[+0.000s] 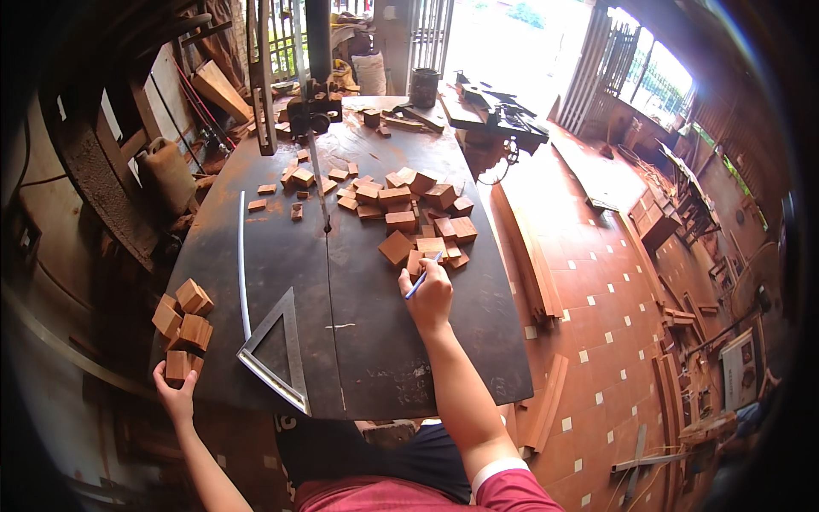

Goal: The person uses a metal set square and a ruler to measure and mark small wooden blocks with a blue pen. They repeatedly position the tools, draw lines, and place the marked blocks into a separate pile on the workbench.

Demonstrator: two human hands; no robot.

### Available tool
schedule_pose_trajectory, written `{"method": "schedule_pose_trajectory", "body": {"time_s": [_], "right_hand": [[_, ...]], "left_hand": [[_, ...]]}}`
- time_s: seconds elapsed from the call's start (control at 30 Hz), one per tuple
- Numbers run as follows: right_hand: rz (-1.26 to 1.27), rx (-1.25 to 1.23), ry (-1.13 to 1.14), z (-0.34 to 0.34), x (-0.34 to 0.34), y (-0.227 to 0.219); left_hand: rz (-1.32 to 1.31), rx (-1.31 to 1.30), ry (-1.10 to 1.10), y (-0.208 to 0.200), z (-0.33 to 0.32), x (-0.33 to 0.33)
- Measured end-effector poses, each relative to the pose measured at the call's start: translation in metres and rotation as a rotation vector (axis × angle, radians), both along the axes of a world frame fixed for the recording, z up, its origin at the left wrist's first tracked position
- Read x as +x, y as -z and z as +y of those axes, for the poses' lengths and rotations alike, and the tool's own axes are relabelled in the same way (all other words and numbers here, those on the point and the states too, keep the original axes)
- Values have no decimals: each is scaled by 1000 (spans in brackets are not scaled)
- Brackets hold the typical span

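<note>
A: Right up close, on the near side of the grey metal triangular square (294,346), it's a dark red cloth shirt (384,495), chopped off by the lower edge!

B: And left of that square, here's the left hand (177,397)! Thumb and fingers sit either side of a reddish-brown wooden block (178,367), the nearest in a small cluster. Is it squeezing?

A: Can't tell! Some fingers are hard to make out, and the forearm runs out of frame.

B: Over to the square's right, then: the right hand (431,294) is closed around a slim blue pen (415,288), slanting up through the fingers, part of its barrel hidden by them.

A: And just ahead of that grip, beyond the square and to its right, a loose heap of reddish-brown wooden blocks (399,222)! The closest are right by the fingers; whether they touch, I can't say. Neighbours cover some of the others.

B: Pale scrawls (397,373) right of the square, too faint to read, and far beyond it the bright doorway (503,43) is washed out by glare!
</note>
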State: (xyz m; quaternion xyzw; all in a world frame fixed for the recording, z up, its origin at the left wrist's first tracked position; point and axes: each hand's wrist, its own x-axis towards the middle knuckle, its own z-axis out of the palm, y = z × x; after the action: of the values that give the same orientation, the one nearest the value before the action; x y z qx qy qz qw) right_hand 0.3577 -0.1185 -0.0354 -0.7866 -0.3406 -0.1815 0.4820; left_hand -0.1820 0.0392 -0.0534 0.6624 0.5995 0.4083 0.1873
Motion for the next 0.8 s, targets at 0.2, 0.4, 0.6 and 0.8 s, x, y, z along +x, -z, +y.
{"method": "schedule_pose_trajectory", "body": {"time_s": [0.2, 0.4, 0.6, 0.8], "right_hand": [[253, 125, -148, -8, -7, -9], [881, 238, -795, -16, -35, -19], [875, -75, -1205, -30, -52, -17], [52, -320, -1068, -29, -70, -31]], "left_hand": [[175, 332, -172, -13, -39, 28], [248, 405, 70, -43, -111, 105], [173, 198, 286, -35, -93, 126], [155, 35, 276, -48, -62, 131]]}}
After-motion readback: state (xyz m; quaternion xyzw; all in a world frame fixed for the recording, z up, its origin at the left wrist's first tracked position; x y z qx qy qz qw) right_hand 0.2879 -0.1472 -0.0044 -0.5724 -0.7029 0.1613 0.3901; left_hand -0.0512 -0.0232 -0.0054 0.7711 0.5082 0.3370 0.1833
